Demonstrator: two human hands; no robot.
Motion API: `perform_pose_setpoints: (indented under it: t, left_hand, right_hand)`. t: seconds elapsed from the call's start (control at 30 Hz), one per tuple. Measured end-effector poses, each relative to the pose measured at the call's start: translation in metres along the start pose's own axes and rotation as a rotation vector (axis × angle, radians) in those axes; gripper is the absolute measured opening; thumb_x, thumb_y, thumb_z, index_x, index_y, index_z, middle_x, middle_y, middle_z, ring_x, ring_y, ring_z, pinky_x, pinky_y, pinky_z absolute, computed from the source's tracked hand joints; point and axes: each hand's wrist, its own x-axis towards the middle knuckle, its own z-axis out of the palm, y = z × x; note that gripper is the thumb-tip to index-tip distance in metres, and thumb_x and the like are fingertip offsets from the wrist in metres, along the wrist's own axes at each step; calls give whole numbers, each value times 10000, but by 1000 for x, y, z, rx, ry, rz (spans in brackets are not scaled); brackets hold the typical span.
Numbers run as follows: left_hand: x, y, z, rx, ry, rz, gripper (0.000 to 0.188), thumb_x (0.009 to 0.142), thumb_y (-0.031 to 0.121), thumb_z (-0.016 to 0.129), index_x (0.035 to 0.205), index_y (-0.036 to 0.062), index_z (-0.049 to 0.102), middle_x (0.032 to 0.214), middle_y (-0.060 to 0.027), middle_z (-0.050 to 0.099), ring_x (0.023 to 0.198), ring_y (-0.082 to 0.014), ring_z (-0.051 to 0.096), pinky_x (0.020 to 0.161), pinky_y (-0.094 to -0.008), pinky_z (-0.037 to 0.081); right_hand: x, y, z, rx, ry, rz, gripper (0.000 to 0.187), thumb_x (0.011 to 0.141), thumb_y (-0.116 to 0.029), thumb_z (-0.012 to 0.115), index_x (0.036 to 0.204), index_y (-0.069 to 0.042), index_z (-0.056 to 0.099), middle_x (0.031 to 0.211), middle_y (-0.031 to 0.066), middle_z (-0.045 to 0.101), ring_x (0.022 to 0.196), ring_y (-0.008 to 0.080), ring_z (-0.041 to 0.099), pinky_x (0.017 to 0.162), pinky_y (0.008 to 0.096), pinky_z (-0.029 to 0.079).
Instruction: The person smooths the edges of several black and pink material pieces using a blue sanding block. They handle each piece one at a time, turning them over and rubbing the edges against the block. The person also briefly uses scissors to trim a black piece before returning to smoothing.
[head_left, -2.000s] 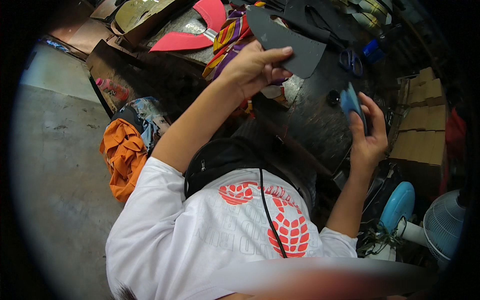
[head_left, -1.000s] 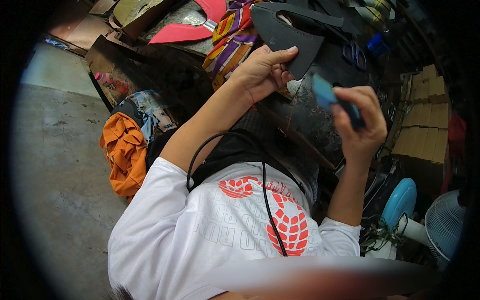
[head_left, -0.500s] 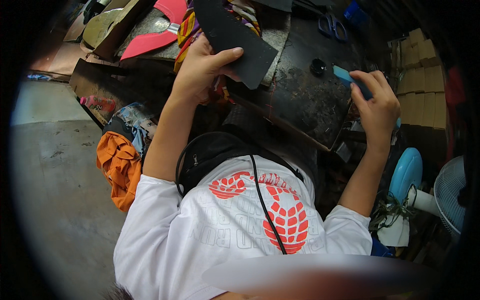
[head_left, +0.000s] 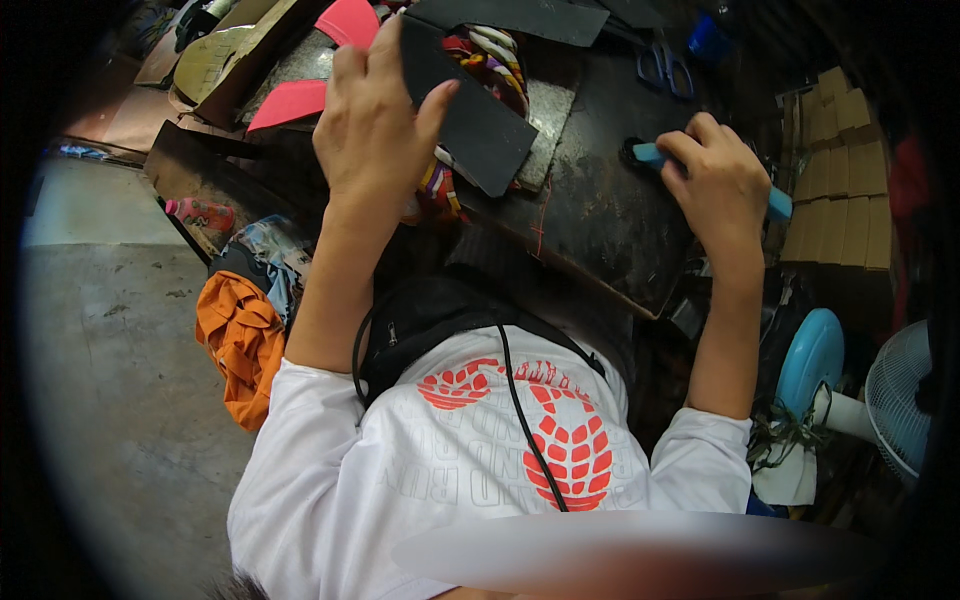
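Note:
My left hand point(head_left: 370, 135) is open over a bent, flat black piece point(head_left: 465, 120), its fingers stretched out and the thumb at the piece's surface. Under that piece shows a bunched, multicoloured patterned cloth point(head_left: 492, 50). My right hand point(head_left: 715, 180) is closed round a light blue bar-shaped tool point(head_left: 649, 155), whose far end sticks out past the heel of the hand. The tool's front end meets a small round black cup point(head_left: 630, 152) on the dark worktable point(head_left: 600, 235); whether it goes inside cannot be made out.
Scissors point(head_left: 665, 70) with blue handles lie at the table's far side. Pink-red cut pieces point(head_left: 288, 103) rest left of the patterned cloth. Stacked brown boxes point(head_left: 835, 210) and a fan point(head_left: 900, 395) stand at the right. Orange cloth point(head_left: 240, 345) hangs at the left.
My left hand has shifted its hold to outstretched fingers, and the black piece lies lower and flatter. My right hand has moved left, bringing the blue tool to the black cup.

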Motion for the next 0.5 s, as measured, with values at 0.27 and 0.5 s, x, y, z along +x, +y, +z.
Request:
perform_pose_setpoints:
  t: [0.27,0.5]
  left_hand:
    - [104,36,80,-166,-260,388,421,906,336,603,1219,56,573,1240,-146,584,1207,-340,514,1001,-513,405]
    - [133,40,138,-359,-306,359,357,871,444,663,1086,166,723,1064,-73,686,971,-326,655,858,-417,501]
  right_hand:
    - [-6,7,-15,319,162,242,282,772,-87,763,1050,-111,718,904,47,638,782,211,658,676,328,527]
    - [-15,17,1,728,162,458,207,872,-72,711,1077,-44,706,922,16,655,868,91,612,751,243,486]
